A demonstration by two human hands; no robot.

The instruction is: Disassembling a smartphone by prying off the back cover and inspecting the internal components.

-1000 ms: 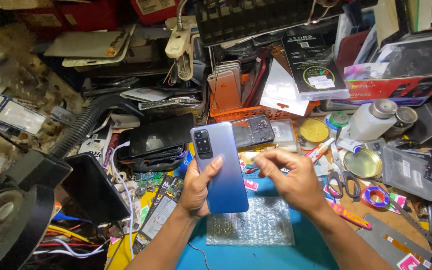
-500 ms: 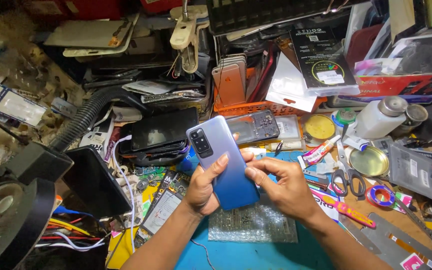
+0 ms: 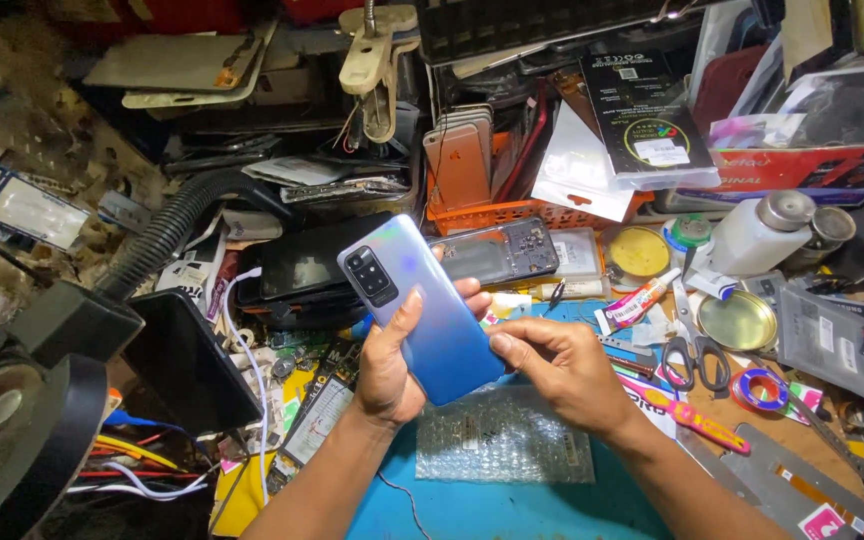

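Note:
A blue smartphone (image 3: 420,300) is held back side up over the cluttered bench, its black camera block toward the upper left. My left hand (image 3: 389,362) grips it from below, thumb lying along the back. My right hand (image 3: 564,368) sits at the phone's lower right edge with fingers curled and fingertips touching that edge. Below the hands lies a piece of bubble wrap (image 3: 508,440) on a blue work mat (image 3: 492,510).
A black tablet (image 3: 312,265) and an opened phone frame (image 3: 497,252) lie behind the phone. Scissors (image 3: 690,350), a round tin lid (image 3: 738,320), a white bottle (image 3: 757,232), a tape roll (image 3: 758,388) crowd the right. A black lamp hose (image 3: 167,235) stands left.
The phone has tilted further to the left in my left hand. My right hand has slid down from the phone's top to its lower right edge.

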